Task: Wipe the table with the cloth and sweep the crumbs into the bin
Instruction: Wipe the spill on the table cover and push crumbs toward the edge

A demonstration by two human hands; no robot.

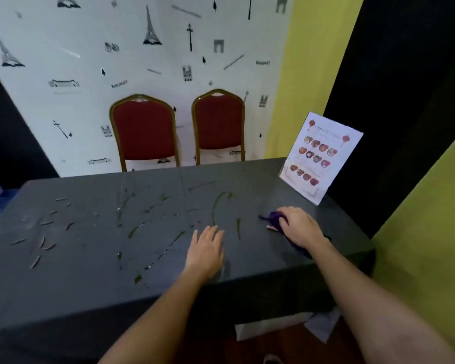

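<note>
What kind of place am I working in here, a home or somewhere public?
Probably a small restaurant or staged dining area, not a home. A standing menu card with food photos sits on the dark-clothed table, and two red banquet chairs stand against a Paris-themed wall.

Up ahead of me, the menu card (321, 157) standing at the far right corner of the tabletop (90, 258) carries a heading that reads "CHINESE FOOD"; the smaller lines under it are too blurred for me to read. On the wallpaper (90, 61) behind the chairs I can pick out "Bonjour!" printed 2 times, once left of centre, once near the yellow strip.
</note>
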